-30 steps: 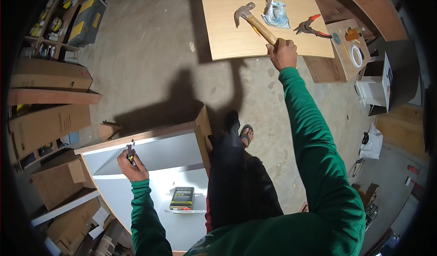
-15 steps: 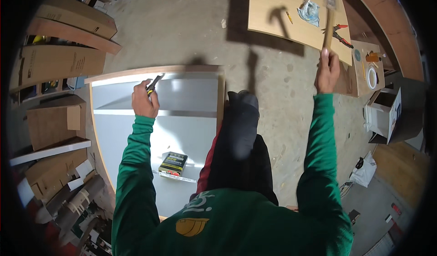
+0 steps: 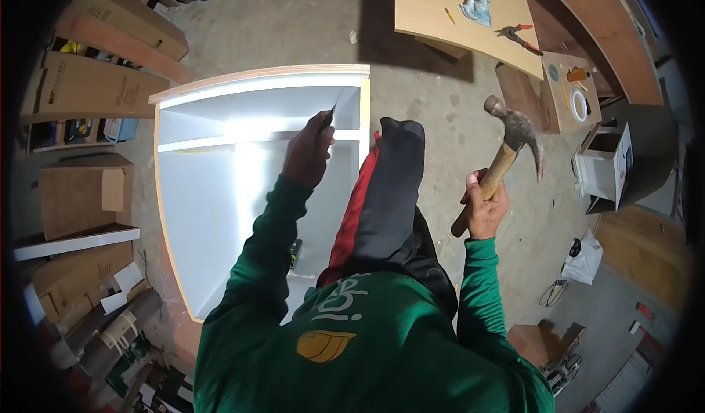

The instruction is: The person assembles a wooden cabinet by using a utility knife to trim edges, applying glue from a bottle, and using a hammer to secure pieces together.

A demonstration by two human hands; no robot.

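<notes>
My right hand point(image 3: 486, 204) is closed round the wooden handle of a claw hammer point(image 3: 520, 130), its metal head raised toward the far right. Inside the outline of a white-lined cabinet point(image 3: 366, 112) with pale wood edges, my left hand point(image 3: 312, 149) is closed on a utility knife point(image 3: 335, 107). Only its thin dark blade end shows clearly beyond the fingers. The knife points up toward the cabinet's far right corner. A small dark box point(image 3: 295, 254) in the cabinet is mostly hidden by my left forearm.
At the far right a wooden board point(image 3: 418, 9) carries red-handled snips point(image 3: 520, 38), a crumpled bag point(image 3: 476, 9) and a yellow pencil point(image 3: 449, 16). A tape roll point(image 3: 579, 106) lies beside it. Cardboard boxes point(image 3: 95, 93) line the left. My leg point(image 3: 385, 193) stands beside the cabinet.
My right hand has drawn the hammer back from over the board, toward me. My left hand has moved right and a little farther with the knife. The view has shifted.
</notes>
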